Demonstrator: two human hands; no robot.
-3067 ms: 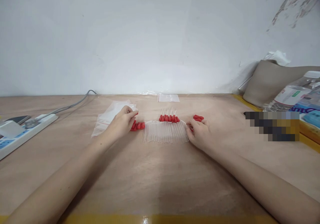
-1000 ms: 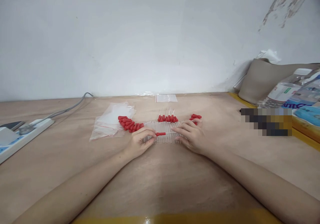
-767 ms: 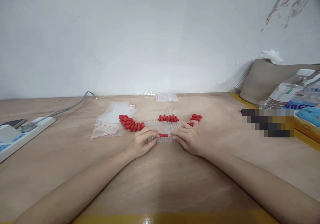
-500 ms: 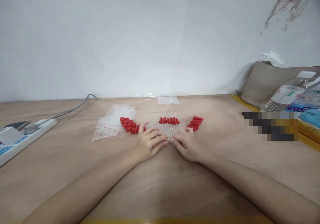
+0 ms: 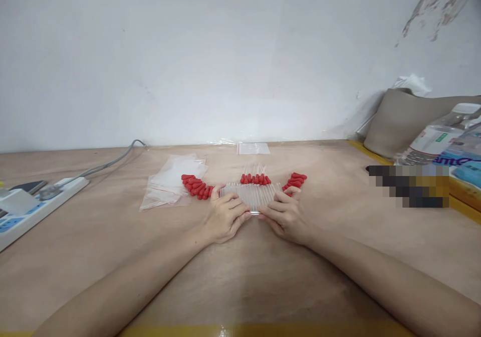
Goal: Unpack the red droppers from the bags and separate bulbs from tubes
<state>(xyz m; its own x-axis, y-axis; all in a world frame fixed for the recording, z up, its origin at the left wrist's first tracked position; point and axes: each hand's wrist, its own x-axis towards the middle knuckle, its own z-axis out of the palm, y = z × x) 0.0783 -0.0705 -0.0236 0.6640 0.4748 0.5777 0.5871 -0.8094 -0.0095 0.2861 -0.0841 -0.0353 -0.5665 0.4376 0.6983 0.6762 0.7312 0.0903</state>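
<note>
A row of thin clear tubes (image 5: 251,194) lies side by side on the table between my hands. My left hand (image 5: 227,216) is curled around the row's left edge, fingers resting on the tubes. From the other side my right hand (image 5: 285,215) closes on the right edge. At the near end, a clear piece (image 5: 254,212) lies crosswise between my fingertips; its ends are hidden. Just beyond the row are several droppers with red bulbs (image 5: 255,179), their clear stems pointing away. More red bulbs fan out beside my left hand (image 5: 197,186) and behind my right hand (image 5: 295,181).
Clear zip bags (image 5: 169,181) are piled at the left, and another bag (image 5: 253,148) lies near the wall. A power strip (image 5: 45,214) with a grey cable is at far left. On the right stand a plastic bottle (image 5: 432,141) and a grey-brown container (image 5: 387,121).
My right hand has shifted slightly right and its fingers have moved over the tubes, uncovering more of the crosswise clear piece. My left hand stays nearly in place. The view has shifted slightly.
</note>
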